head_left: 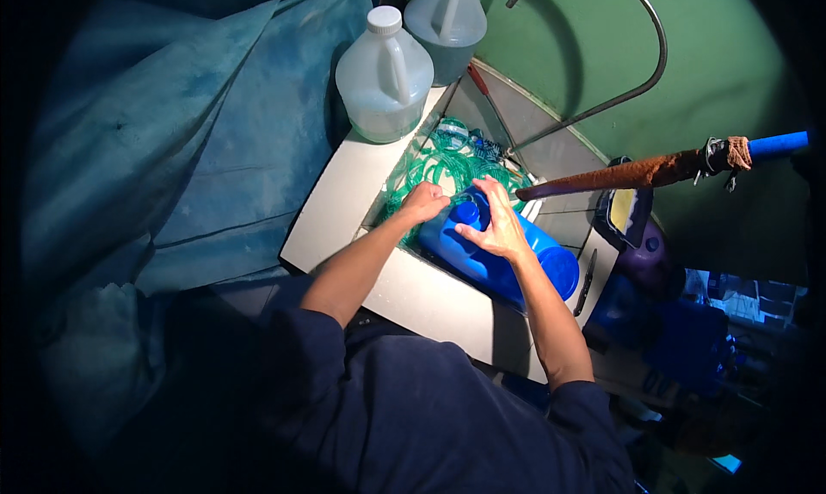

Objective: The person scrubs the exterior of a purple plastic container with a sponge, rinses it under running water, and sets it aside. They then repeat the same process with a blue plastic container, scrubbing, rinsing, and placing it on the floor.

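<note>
A blue plastic jug [532, 251] lies tilted on its side on the pale counter, with its round blue cap [465, 213] toward my hands. My left hand [425, 203] is closed beside the jug's upper end, with a thin green plastic strip running from its fingers toward the cap. Over the jug, my right hand [497, 223] has thumb and fingers spread apart around the cap area; whether it presses on the jug is hard to tell. Beyond both hands lies a heap of tangled green plastic strips [446, 160].
Two translucent jugs [385, 85] stand at the counter's far left. A rusty rod with a blue end [637, 174] juts in from the right above the counter. A bent metal pipe [619, 98] curves before the green wall. A dark knife-like tool [586, 280] lies near the right edge.
</note>
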### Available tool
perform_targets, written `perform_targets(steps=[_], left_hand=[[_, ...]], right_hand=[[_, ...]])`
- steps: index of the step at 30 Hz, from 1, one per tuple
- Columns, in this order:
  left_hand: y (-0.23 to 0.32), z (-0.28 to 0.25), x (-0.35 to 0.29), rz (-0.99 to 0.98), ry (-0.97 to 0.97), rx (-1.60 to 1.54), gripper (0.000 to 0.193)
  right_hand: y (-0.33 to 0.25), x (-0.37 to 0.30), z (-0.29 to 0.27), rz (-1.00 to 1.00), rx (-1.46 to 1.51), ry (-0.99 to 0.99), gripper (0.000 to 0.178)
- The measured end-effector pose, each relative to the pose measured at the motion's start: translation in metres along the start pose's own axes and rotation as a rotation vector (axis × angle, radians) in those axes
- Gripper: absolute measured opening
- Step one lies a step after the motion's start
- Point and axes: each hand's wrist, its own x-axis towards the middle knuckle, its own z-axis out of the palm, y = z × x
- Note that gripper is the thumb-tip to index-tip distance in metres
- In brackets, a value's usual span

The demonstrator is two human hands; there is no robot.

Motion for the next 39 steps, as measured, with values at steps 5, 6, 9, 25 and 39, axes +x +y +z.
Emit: perform_targets(steps=[5, 6, 9, 25, 39], left_hand=[[0.021, -0.001, 0.011, -0.370, 0.158, -0.280, 0.057], [0.031, 0.003, 0.007, -0.481, 0.128, -0.536, 0.082], [0.050, -0.007, -0.016, -0.147, 0.034, -0.050, 0.093], [0.058, 0.006, 0.010, 0.471, 0.283, 0.059, 0.031], [0.109, 0.008, -0.019, 0.871, 0.091, 0.619, 0.073]], right_hand=[[-0.007, 0.010, 0.001, 0.082, 0.059, 0.091, 0.078], [-0.009, 0.005, -0.004, 0.002, 0.077, 0.179, 0.064], [-0.016, -0.023, -0.027, 0.113, -0.032, 0.441, 0.043], [0.029, -0.115, -0.096, -0.196, -0.418, -0.241, 0.066], [0.038, 0.030, -0.022, 0.475, 0.329, 0.321, 0.051]])
